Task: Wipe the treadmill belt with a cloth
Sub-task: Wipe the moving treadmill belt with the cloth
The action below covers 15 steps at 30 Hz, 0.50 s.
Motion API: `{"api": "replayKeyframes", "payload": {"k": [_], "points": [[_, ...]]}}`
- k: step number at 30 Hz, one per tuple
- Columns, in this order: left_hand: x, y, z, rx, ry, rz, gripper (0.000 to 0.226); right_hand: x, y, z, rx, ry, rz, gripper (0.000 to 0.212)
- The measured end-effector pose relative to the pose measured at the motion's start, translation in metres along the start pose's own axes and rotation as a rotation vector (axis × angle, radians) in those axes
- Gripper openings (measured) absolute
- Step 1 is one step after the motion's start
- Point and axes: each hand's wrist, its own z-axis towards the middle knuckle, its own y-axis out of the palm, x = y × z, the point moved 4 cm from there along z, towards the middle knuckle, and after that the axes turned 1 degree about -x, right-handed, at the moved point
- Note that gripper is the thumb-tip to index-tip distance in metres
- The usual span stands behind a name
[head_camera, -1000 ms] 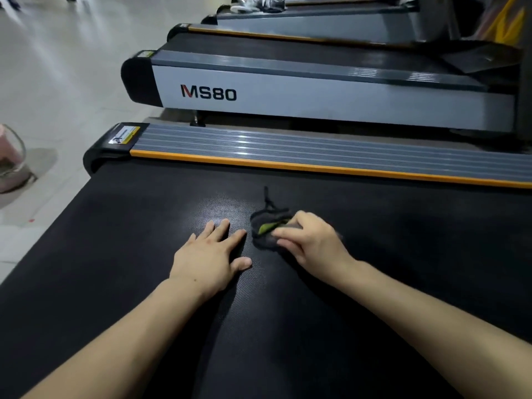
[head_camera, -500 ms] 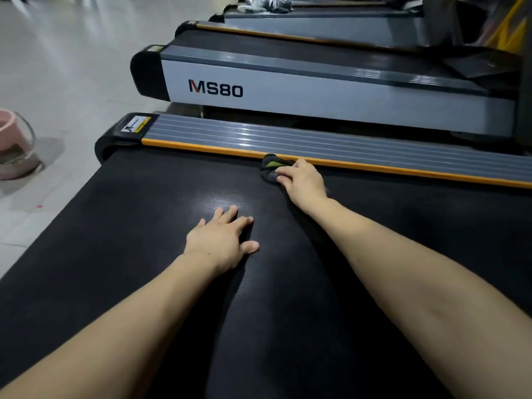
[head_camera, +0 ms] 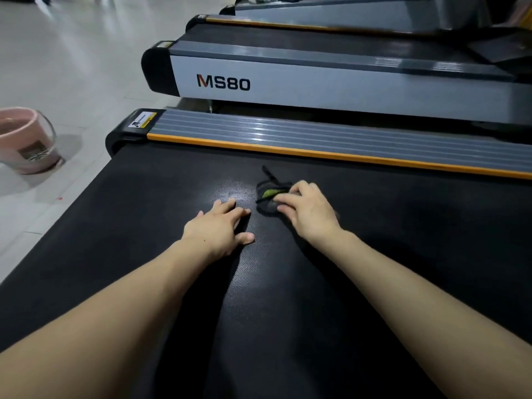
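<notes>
The black treadmill belt [head_camera: 144, 231] fills the lower part of the view. A small dark cloth [head_camera: 266, 194] with a green patch and a loose string lies on the belt near its middle. My right hand [head_camera: 308, 211] presses down on the cloth with its fingers laid over it, and part of the cloth is hidden under the hand. My left hand [head_camera: 218, 228] rests flat on the belt just left of the cloth, fingers spread, holding nothing.
An orange strip and grey ribbed side rail [head_camera: 345, 136] border the belt's far edge. Beyond it stands another treadmill marked MS80 [head_camera: 288, 84], with more behind. A pink bucket [head_camera: 26, 139] sits on the tiled floor at the left.
My right hand has drawn the cloth back from the orange edge strip to the middle of the belt. My left hand has stayed flat in place.
</notes>
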Motion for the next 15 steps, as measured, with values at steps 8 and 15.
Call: {"api": "replayKeyframes", "payload": {"k": [8, 15], "points": [[0.001, 0.001, 0.000, -0.030, -0.036, -0.002, 0.065, 0.023, 0.019, 0.062, -0.034, 0.141, -0.018, 0.022], [0.004, -0.004, 0.002, -0.056, -0.082, 0.055, 0.067, 0.017, 0.005, 0.051, -0.139, 0.060, -0.032, 0.028]]}}
